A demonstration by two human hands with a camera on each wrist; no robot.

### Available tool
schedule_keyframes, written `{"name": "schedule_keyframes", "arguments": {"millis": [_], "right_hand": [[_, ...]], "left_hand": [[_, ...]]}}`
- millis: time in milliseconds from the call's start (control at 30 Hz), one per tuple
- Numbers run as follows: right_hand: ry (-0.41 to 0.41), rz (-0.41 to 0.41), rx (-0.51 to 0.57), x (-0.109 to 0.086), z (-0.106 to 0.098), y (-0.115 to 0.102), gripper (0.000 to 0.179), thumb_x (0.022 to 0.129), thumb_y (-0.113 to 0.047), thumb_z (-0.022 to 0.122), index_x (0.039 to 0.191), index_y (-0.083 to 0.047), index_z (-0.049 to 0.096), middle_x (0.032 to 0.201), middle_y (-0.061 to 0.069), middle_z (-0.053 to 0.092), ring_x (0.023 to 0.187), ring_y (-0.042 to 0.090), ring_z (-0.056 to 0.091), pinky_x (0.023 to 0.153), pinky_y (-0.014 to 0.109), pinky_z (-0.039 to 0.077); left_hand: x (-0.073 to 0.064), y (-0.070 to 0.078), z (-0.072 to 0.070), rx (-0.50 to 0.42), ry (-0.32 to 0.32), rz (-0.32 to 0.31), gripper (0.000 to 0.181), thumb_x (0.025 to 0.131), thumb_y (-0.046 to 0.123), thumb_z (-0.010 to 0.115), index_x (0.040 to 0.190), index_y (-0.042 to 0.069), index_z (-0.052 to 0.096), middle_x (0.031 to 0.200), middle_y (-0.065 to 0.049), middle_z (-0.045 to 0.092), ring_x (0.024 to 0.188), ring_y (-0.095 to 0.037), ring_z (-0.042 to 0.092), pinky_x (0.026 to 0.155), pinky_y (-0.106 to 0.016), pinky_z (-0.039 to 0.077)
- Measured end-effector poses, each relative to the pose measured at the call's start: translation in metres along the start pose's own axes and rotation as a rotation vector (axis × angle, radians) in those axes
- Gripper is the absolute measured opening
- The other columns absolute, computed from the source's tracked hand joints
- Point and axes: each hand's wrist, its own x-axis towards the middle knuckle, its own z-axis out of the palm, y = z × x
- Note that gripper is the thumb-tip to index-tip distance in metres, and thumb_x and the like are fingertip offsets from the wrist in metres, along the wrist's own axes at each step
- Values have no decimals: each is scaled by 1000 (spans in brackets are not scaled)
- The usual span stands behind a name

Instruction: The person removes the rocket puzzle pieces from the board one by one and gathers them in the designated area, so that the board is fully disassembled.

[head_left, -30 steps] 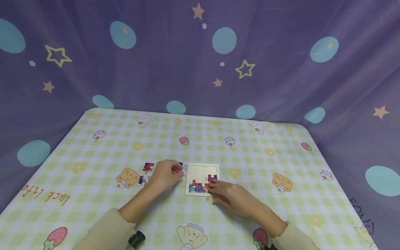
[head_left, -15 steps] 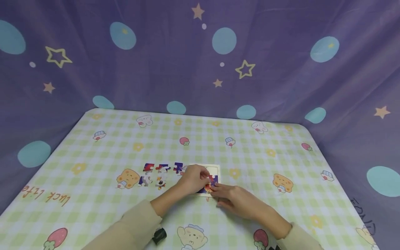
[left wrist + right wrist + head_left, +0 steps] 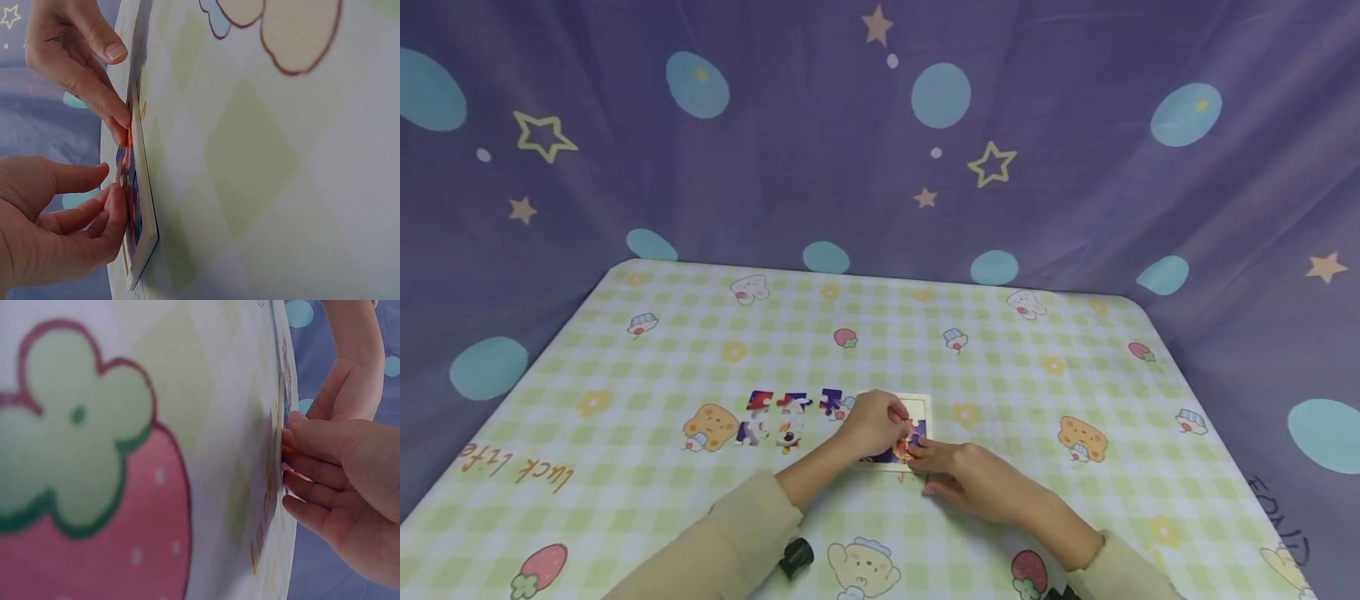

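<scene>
A small puzzle tray (image 3: 917,402) with a pale wooden frame lies at the table's middle, partly covered by both hands. Colourful pieces fill its near right part. My left hand (image 3: 874,427) is over the tray, its curled fingers and thumb at a blue-and-red puzzle piece (image 3: 120,161) that stands slightly raised in the left wrist view. My right hand (image 3: 973,479) comes from the right with fairly straight fingers, its fingertips (image 3: 289,453) resting on the tray's near right corner and the pieces there. Little of the held piece shows between the hands.
Several loose puzzle pieces lie left of the tray: a red one (image 3: 760,402), a white-and-red one (image 3: 793,403), a purple one (image 3: 831,402) and others nearer me. A checked cloth (image 3: 1000,375) covers the table, and a purple curtain (image 3: 820,150) hangs behind it.
My left hand has moved right from among the loose pieces onto the tray, uncovering those pieces, then shifted slightly further right. My right hand has stayed nearly still at the tray's right side.
</scene>
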Motion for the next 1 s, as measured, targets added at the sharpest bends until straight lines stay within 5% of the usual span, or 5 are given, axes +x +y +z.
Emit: {"name": "schedule_keyframes", "arguments": {"millis": [1000], "right_hand": [[-21, -30, 29, -1, -2, 3, 34, 94, -17, 61, 126, -10, 63, 136, 7, 59, 131, 24, 52, 100, 39, 50]], "left_hand": [[3, 3, 1, -100, 63, -49, 7, 75, 1, 75, 74, 3, 68, 67, -8, 69, 53, -6, 54, 51, -18, 44]]}}
